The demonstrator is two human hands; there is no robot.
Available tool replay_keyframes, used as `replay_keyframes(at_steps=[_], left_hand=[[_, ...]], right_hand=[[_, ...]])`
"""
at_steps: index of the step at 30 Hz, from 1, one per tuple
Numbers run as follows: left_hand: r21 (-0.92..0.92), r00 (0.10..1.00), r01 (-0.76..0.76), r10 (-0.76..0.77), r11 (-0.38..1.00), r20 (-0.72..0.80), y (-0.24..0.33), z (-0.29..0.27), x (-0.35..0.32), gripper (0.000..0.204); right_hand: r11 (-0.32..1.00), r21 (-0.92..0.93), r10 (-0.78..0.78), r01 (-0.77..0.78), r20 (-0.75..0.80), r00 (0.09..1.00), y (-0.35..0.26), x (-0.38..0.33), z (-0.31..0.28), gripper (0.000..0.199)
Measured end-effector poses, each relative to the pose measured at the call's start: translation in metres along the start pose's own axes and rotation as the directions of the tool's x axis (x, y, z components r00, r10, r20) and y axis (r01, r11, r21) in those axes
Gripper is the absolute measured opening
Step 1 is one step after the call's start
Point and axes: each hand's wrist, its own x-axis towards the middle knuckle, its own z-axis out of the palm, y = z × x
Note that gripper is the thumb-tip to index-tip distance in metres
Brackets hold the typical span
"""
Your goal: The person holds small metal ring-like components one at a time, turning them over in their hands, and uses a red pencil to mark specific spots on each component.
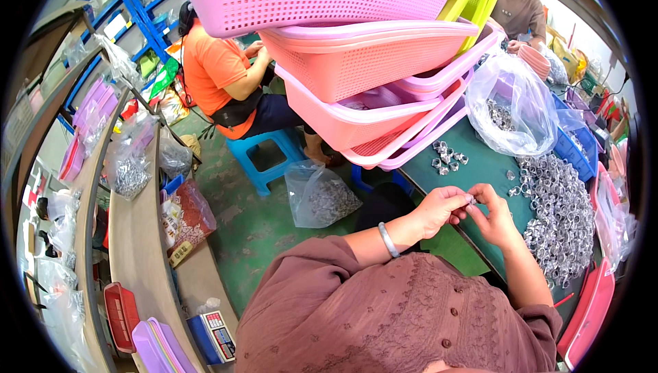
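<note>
My left hand and my right hand meet over the near edge of the green-topped table. Both are closed in a pinch on one small silver metal piece, mostly covered by my fingertips. Right of my right hand spreads a big heap of shiny ring-shaped metal pieces. A smaller cluster of similar pieces lies beyond my hands. An open clear plastic bag with more metal pieces stands behind the heap.
Stacked pink and purple perforated baskets tower at the table's far left. A blue basket sits beyond the heap. A person in orange sits on a blue stool; another person works across the table. A filled bag rests on the floor.
</note>
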Motion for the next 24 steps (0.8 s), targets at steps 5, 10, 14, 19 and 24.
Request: replay_keyframes(at_steps=[5, 10, 14, 19, 24], left_hand=[[-0.019, 0.999, -0.034, 0.034, 0.999, -0.003, -0.005, 0.004, -0.009, 0.011], [-0.008, 0.998, -0.064, 0.064, 0.998, -0.024, -0.006, 0.007, -0.013, 0.009], [0.035, 0.997, -0.073, 0.073, 0.997, -0.005, -0.010, 0.004, -0.012, 0.010], [0.074, 0.997, -0.072, 0.072, 0.995, 0.005, -0.015, 0.003, -0.008, 0.011], [0.058, 0.998, -0.054, 0.055, 0.997, -0.015, -0.012, 0.009, -0.010, 0.011]], right_hand=[[0.999, 0.032, 0.033, -0.032, -0.022, 0.999, -0.005, -0.005, 0.006, 0.025], [0.997, -0.064, -0.055, 0.052, -0.047, 0.997, -0.011, -0.006, 0.009, 0.028], [0.995, -0.088, -0.042, 0.038, -0.048, 0.998, -0.010, -0.011, 0.009, 0.028], [0.996, -0.091, -0.033, 0.026, -0.076, 0.997, -0.012, -0.014, 0.009, 0.026], [0.990, -0.128, -0.064, 0.051, -0.094, 0.994, -0.012, -0.015, 0.007, 0.025]])
